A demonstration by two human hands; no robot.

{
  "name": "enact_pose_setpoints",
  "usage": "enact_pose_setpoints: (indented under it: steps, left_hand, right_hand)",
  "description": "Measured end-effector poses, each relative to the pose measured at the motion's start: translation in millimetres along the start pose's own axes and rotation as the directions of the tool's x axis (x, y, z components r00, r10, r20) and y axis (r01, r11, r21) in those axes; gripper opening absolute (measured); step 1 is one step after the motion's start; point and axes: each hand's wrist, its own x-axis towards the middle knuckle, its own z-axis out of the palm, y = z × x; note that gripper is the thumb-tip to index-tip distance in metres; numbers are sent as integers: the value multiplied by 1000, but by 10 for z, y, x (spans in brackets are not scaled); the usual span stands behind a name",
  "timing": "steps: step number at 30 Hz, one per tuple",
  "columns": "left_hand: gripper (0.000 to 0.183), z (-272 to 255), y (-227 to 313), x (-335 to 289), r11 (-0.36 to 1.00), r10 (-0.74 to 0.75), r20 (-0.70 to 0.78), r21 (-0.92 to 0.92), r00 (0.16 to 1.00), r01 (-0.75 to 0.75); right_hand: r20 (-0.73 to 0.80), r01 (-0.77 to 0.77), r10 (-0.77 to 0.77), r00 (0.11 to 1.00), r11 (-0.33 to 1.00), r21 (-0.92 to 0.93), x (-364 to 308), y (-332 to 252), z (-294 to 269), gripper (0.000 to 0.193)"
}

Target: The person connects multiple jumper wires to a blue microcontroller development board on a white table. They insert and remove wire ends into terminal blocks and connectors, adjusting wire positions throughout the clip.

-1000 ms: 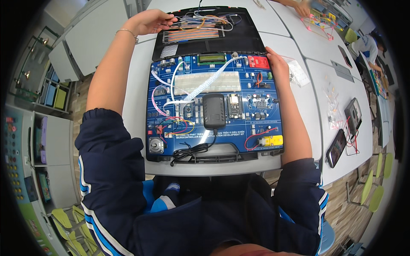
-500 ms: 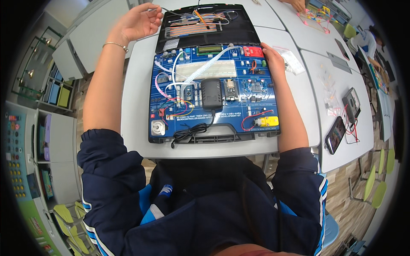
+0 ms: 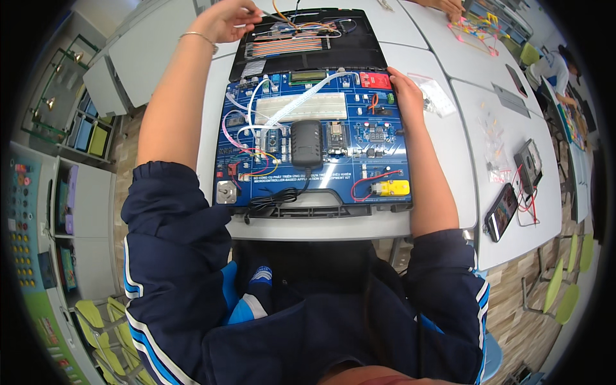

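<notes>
A black carrying case (image 3: 224, 206) lies opened on the table, its lid (image 3: 359, 48) laid back. In its base is a blue electronics board (image 3: 340, 167) with a white breadboard (image 3: 321, 106), small modules and wires. A black power adapter (image 3: 306, 144) with a bundled cord rests on the board. My left hand (image 3: 228, 24) is over the lid's far left corner, fingers pinched on a thin dark jumper wire (image 3: 272, 14). More jumper wires (image 3: 289, 47) lie inside the lid. My right hand (image 3: 408, 97) grips the case's right edge near the hinge.
Right of the case are a clear plastic bag (image 3: 431, 96), a phone (image 3: 502, 212) and a dark grey device with red wires (image 3: 529, 165). Another person's hand (image 3: 449, 6) is by a colourful stick frame (image 3: 476, 33) at the far right.
My left hand has moved right, closer over the lid, and its fingers have closed more. An orange wire in the lid now stands higher. My right hand stays at the case's edge.
</notes>
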Motion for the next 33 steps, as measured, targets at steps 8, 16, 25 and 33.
enact_pose_setpoints:
  steps: [8, 16, 25, 33]
  left_hand:
    - [18, -55, -503, -963, 797, 401, 505, -603, 765, -20]
    - [20, 322, -1182, -1881, 748, 591, 387, -591, 708, -301]
    - [13, 410, -1353, -1995, 720, 680, 139, -310, 720, -620]
    - [28, 489, -1559, -2048, 657, 729, -142, -127, 669, -743]
  right_hand:
    - [31, 4, -5, 1000, 999, 36, 44, 72, -99, 33]
    - [23, 42, -42, 999, 999, -27, 39, 49, -101, 34]
    - [43, 115, -107, 993, 956, -269, 112, 97, -184, 34]
    - [134, 95, -56, 989, 947, -306, 65, -2, -212, 48]
